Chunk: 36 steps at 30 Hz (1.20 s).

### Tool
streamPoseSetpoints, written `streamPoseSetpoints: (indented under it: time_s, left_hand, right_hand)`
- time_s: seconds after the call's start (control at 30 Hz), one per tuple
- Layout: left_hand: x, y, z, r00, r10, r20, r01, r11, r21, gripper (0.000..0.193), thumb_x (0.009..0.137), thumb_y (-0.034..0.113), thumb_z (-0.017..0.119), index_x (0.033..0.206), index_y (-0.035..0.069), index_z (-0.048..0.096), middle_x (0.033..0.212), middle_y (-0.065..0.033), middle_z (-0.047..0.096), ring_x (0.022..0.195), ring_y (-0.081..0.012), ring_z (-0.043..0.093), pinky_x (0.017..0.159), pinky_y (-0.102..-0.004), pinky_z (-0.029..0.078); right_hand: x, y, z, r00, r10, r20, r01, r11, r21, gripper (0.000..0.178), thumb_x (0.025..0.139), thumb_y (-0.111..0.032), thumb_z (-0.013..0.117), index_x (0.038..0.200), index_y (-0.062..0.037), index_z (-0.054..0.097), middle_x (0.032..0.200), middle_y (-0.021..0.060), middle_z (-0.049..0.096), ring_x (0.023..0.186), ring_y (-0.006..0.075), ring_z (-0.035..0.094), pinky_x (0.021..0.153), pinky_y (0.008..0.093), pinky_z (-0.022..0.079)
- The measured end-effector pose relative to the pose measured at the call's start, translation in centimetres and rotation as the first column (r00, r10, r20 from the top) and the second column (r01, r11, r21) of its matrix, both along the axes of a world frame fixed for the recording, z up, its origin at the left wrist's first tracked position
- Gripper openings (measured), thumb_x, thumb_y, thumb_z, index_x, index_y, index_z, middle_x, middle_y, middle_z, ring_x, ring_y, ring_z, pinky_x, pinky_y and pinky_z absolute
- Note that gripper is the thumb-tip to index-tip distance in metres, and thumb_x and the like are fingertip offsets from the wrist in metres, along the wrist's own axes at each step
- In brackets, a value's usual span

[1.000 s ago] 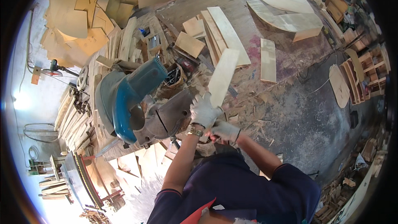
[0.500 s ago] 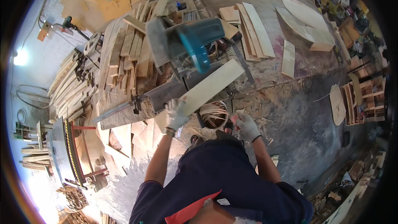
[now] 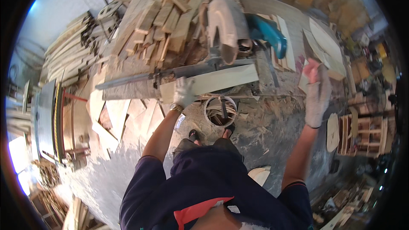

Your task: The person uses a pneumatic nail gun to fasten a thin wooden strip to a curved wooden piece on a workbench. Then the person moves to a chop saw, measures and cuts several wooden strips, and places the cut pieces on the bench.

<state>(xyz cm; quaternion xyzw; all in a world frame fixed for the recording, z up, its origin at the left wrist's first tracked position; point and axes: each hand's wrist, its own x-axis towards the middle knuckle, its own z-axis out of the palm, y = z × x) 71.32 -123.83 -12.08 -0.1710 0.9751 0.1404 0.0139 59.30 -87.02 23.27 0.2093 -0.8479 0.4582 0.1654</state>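
My left hand [image 3: 184, 93], in a pale work glove, grips the left end of a light wooden board [image 3: 226, 79], its fingers over the top face. The board lies nearly level along the front of a chop saw [image 3: 226, 27] with a grey guard and a teal handle [image 3: 272, 38]. The saw's blade is mostly hidden by the guard. My right hand [image 3: 317, 91] is stretched out to the right, gloved with reddish fingertips showing and slightly blurred. Its fingers point away, apart from the saw, over a short light board [image 3: 303, 81]; nothing shows in them.
Stacked wood strips [image 3: 164, 21] lie left of the saw on the workbench [image 3: 128, 59]. Curved panels [image 3: 328, 47] rest at the far right. A bucket [image 3: 208, 117] of thin offcuts stands on the floor by my feet. Wood sheets [image 3: 117, 117] lean below the bench's left side.
The right hand has swung from beside the bucket out to the right. The board has turned from slanted to nearly level under my left hand. The view has shifted.
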Motion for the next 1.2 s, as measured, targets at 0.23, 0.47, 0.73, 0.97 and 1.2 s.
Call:
streamPoseSetpoints:
  time_s: [0.23, 0.47, 0.73, 0.97, 1.2]
  left_hand:
    - [-2.8, 1.5, -0.2, 0.954, 0.264, -0.140, -0.259, 0.965, 0.053, 0.103, 0.069, 0.069, 0.083, 0.149, 0.013, 0.049, 0.160, -0.0358, 0.035, 0.152, -0.0498, 0.028, 0.125, -0.0598, 0.021]
    - [-1.4, 0.3, 1.9, 0.974, 0.188, -0.129, -0.188, 0.982, 0.016, 0.106, 0.067, 0.073, 0.082, 0.146, 0.009, 0.051, 0.157, -0.0382, 0.036, 0.149, -0.0508, 0.033, 0.124, -0.0627, 0.021]
    - [0.0, -0.9, 2.7, 0.981, 0.191, -0.013, -0.191, 0.981, -0.031, 0.102, 0.075, 0.078, 0.072, 0.151, 0.013, 0.050, 0.161, -0.0358, 0.034, 0.152, -0.0491, 0.030, 0.120, -0.0630, 0.024]
    - [1.1, -1.8, 1.5, 0.967, 0.247, -0.054, -0.249, 0.968, -0.026, 0.115, 0.070, 0.079, 0.075, 0.160, 0.017, 0.038, 0.164, -0.0357, 0.027, 0.156, -0.0485, 0.023, 0.121, -0.0670, 0.019]
    - [-1.5, -1.4, 2.0, 0.970, 0.073, -0.231, -0.092, 0.993, -0.073, 0.135, 0.061, 0.070, 0.087, 0.169, 0.032, 0.016, 0.174, -0.0249, 0.003, 0.158, -0.0555, 0.003, 0.124, -0.0677, 0.016]
  right_hand:
    - [-7.2, -12.9, 4.1, 0.929, 0.347, -0.129, -0.237, 0.826, 0.512, 0.054, 0.105, -0.047, 0.056, 0.137, -0.0038, 0.060, 0.120, 0.0229, 0.071, 0.107, 0.0345, 0.071, 0.091, 0.0442, 0.054]
    - [-11.3, -18.0, 5.5, 0.973, 0.087, 0.213, -0.230, 0.367, 0.901, 0.062, 0.095, -0.038, 0.064, 0.142, 0.0015, 0.052, 0.107, 0.0270, 0.072, 0.091, 0.0387, 0.073, 0.082, 0.0487, 0.058]
    - [-11.4, -17.3, 5.5, 0.930, 0.072, 0.360, -0.341, 0.532, 0.775, 0.061, 0.088, -0.026, 0.063, 0.141, 0.0023, 0.051, 0.096, 0.0233, 0.071, 0.058, 0.0259, 0.070, 0.056, 0.0405, 0.058]
    - [-10.9, -16.7, 5.2, 0.945, 0.082, 0.316, -0.305, 0.566, 0.766, 0.049, 0.085, -0.026, 0.062, 0.128, -0.0016, 0.063, 0.100, 0.0194, 0.073, 0.070, 0.0235, 0.073, 0.063, 0.0367, 0.058]
    - [-7.9, -13.9, 1.4, 0.890, 0.054, 0.453, -0.326, 0.768, 0.550, 0.060, 0.087, -0.023, 0.067, 0.140, 0.0027, 0.055, 0.093, 0.0197, 0.072, 0.065, 0.0219, 0.073, 0.062, 0.0352, 0.060]
